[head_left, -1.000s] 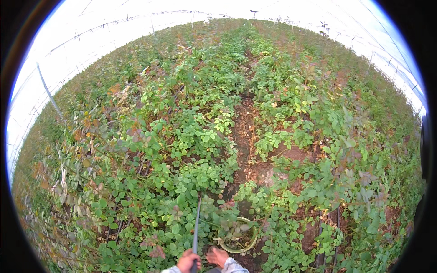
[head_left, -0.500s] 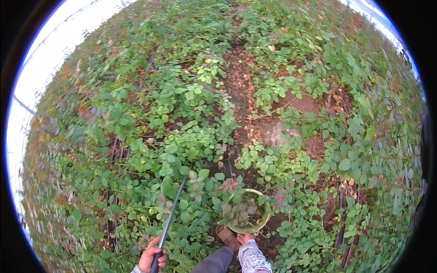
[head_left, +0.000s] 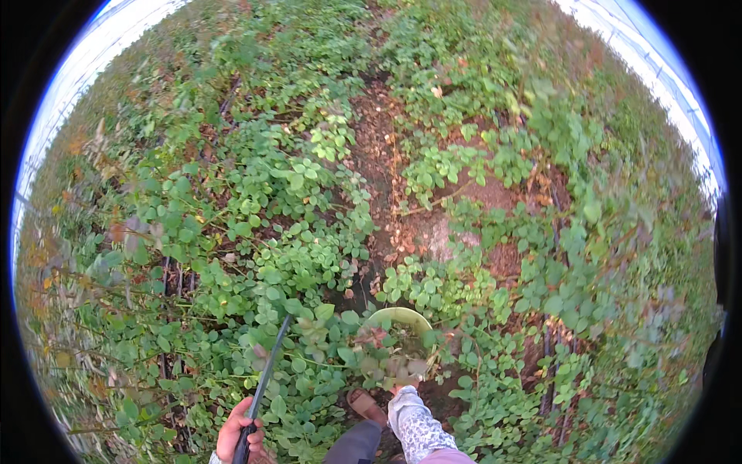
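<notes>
1. The left hand point(head_left: 236, 433) is low and near, a bit to the left. Its fingers are wrapped tight around a long dark stick point(head_left: 263, 383).
2. The stick points up and away from the person, into the green leafy plants point(head_left: 263, 255). Its far tip sits among the leaves, just left of the bowl.
3. The right hand point(head_left: 402, 384) comes out of a patterned sleeve point(head_left: 417, 425). It reaches to the near rim of a pale green bowl point(head_left: 396, 344). Leaves hide the fingers, so I cannot tell if they are closed on the rim.
4. The bowl sits low among the plants, near the person's sandal point(head_left: 365, 404). It has some leaves and brownish bits in it, but it does not look full.
5. A strip of bare brown dirt path point(head_left: 386, 170) runs far ahead. Plants grow thick on both sides, so a lot of the patch looks untouched.
</notes>
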The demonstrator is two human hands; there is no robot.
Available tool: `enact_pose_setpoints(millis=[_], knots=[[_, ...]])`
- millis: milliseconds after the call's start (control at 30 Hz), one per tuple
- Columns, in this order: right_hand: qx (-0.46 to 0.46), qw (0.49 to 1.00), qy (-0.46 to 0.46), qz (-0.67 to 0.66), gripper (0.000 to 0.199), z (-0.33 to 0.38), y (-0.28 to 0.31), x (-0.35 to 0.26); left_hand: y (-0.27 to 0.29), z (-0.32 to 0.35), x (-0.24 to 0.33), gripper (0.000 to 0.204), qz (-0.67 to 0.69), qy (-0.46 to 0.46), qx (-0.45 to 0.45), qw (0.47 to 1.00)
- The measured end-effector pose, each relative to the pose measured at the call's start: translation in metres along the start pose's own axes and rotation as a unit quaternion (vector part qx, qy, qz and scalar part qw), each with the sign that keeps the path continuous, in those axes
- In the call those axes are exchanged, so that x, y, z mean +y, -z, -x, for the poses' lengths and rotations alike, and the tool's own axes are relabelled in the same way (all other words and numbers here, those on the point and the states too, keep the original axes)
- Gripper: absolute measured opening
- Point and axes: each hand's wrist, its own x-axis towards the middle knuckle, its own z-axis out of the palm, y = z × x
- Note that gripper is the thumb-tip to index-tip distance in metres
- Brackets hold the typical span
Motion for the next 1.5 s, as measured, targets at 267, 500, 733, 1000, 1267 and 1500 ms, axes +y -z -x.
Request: enact_pose_setpoints(millis=[267,500,733,1000,1267,1500], knots=[[-0.068,0.992,0.092,-0.052,0.050,0.144,-0.022,-0.131,0.002,-0.009,0.038,0.042,0.048,0.007,-0.047,0.998],[-0.146,0.974,0.171,-0.009,0.042,0.234,-0.076,-0.272,-0.010,-0.017,0.049,0.050,0.009,0.000,-0.034,0.999],[-0.168,0.960,0.225,0.011,0.041,0.229,-0.184,-0.369,-0.043,-0.025,0.061,0.056,-0.016,-0.008,-0.027,0.999],[-0.164,0.975,0.142,0.054,0.052,0.113,-0.390,-0.463,-0.144,-0.038,0.096,0.032,0.061,-0.024,0.053,0.996],[-0.252,0.952,0.139,0.106,0.048,0.133,-0.600,-0.628,-0.255,-0.080,0.157,0.057,0.205,0.011,0.128,0.970],[-0.434,0.865,0.239,0.081,0.046,0.145,-0.756,-0.785,-0.327,-0.087,0.149,0.062,0.107,-0.048,0.197,0.973]])
